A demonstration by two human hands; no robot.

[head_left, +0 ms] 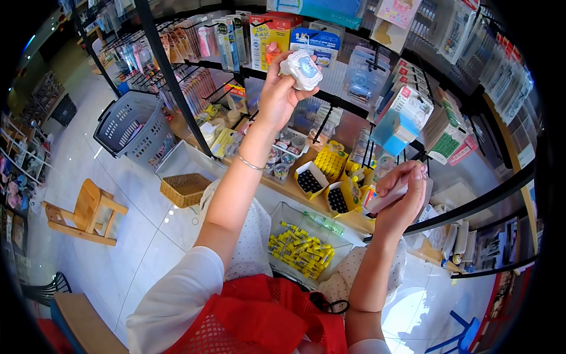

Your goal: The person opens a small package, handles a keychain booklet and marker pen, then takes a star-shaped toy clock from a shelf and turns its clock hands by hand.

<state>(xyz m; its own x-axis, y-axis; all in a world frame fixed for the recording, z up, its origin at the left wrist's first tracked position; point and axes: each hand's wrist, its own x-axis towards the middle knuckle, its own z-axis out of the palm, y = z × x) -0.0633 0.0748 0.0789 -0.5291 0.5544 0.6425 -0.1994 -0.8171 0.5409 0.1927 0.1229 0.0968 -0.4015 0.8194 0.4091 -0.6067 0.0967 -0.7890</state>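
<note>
Raised in front of the hanging packets, my left hand (282,93) grips a small white item (302,69) with a scalloped edge and a blue centre. My right hand (405,192) is closed round a flat pale item (387,197), low on the right, beside the shelf's black rail. Yellow boxes (344,196) with dark-topped contents stand on the shelf just left of that hand. Below, between my knees, a clear bin (283,215) holds many yellow tubes (300,250).
A grey basket (140,121) and a wicker basket (183,190) stand at the left, with a wooden chair (88,212) on the tiled floor. Black rails (177,82) and hooks with blue and white packs (396,131) surround the hands. A blue stool (466,333) is at the lower right.
</note>
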